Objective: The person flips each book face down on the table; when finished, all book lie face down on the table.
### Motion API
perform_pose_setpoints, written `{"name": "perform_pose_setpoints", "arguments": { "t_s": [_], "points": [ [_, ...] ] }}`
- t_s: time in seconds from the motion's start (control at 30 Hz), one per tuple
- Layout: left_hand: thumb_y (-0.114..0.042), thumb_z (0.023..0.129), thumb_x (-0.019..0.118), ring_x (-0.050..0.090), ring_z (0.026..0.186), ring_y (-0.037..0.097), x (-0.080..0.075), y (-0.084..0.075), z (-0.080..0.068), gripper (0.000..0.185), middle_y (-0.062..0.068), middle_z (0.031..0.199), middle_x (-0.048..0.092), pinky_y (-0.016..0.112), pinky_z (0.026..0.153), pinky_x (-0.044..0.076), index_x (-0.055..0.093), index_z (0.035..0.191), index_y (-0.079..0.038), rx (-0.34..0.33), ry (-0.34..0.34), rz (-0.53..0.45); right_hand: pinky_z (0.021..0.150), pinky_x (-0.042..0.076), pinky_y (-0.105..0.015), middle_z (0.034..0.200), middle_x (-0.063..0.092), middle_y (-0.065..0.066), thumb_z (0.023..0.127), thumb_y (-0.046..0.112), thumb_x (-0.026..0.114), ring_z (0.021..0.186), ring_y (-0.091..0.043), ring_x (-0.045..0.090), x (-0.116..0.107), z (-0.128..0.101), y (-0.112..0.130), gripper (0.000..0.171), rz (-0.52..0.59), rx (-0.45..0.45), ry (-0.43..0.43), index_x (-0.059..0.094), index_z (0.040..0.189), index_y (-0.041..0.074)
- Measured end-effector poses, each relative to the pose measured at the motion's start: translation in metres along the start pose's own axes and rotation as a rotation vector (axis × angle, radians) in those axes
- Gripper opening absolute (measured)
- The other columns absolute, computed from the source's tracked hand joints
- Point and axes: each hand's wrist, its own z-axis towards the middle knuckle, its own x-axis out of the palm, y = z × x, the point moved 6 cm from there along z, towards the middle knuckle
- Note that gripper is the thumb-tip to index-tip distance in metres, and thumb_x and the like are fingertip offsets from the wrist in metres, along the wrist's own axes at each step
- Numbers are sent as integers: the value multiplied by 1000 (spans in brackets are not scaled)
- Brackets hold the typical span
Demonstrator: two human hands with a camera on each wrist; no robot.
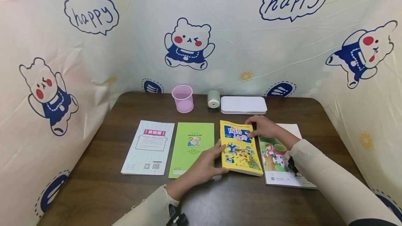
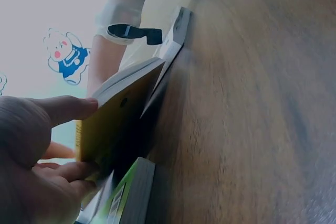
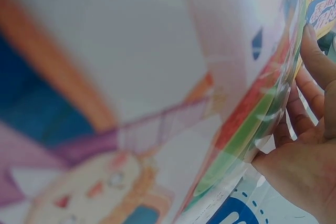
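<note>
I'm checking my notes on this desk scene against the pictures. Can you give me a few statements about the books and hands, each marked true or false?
1. Both hands are on the yellow book. True: the left hand grips its near left edge and the right hand holds its far right corner.
2. The yellow book lies flat on the table. False: the left wrist view shows its left edge lifted.
3. The green book lies between the white book with the barcode and the yellow book. True.
4. The pink cup stands on the green book. False: it stands on the table behind the books.
5. The white case lies open. False: it is closed.
</note>
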Motion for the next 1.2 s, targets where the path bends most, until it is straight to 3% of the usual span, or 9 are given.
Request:
{"name": "perform_pose_setpoints", "arguments": {
  "t_s": [0.17, 0.47, 0.63, 0.9, 1.2],
  "points": [
    [-17, 86, 86, 40, 147, 19, 0, 0, -1, 93, 9, 171, 15, 27, 114, 38, 33, 160, -5, -26, -31, -171, 100, 50, -49, 117, 66, -8, 88, 21, 85, 106, -26, 56, 0, 0, 1, 42, 2, 5, 2, 68, 123, 7],
    [-30, 87, 84, 38, 148, 16, 2, -5, -2, 97, 8, 168, 24, 36, 121, 30, 27, 162, -6, -13, -146, -304, 100, 49, -49, 116, 67, -7, 88, 23, 85, 105, -25, 56, 2, 2, 0, 42, 16, 3, 8, 68, 122, 8],
    [-28, 88, 84, 43, 145, 15, 2, -9, 0, 94, 5, 163, 36, 36, 118, 35, 29, 162, -8, 6, -209, -377, 99, 49, -48, 115, 66, -6, 87, 22, 85, 104, -25, 56, 2, 2, 0, 41, 35, 15, 14, 68, 122, 8],
    [-22, 89, 83, 43, 145, 14, 4, -12, 0, 92, 2, 165, 33, 34, 119, 32, 29, 162, -10, 23, -202, -361, 100, 49, -49, 116, 66, -8, 87, 22, 85, 106, -26, 56, 3, 2, -2, 43, 39, 30, 12, 68, 124, 7],
    [-21, 90, 80, 46, 143, 13, 4, -18, -2, 90, 1, 167, 28, 31, 117, 36, 29, 162, -8, 129, -200, -346, 103, 49, -51, 119, 68, -7, 89, 25, 83, 110, -26, 59, -1, 1, 1, 45, 47, 26, 17, 68, 129, 11]
  ]
}}
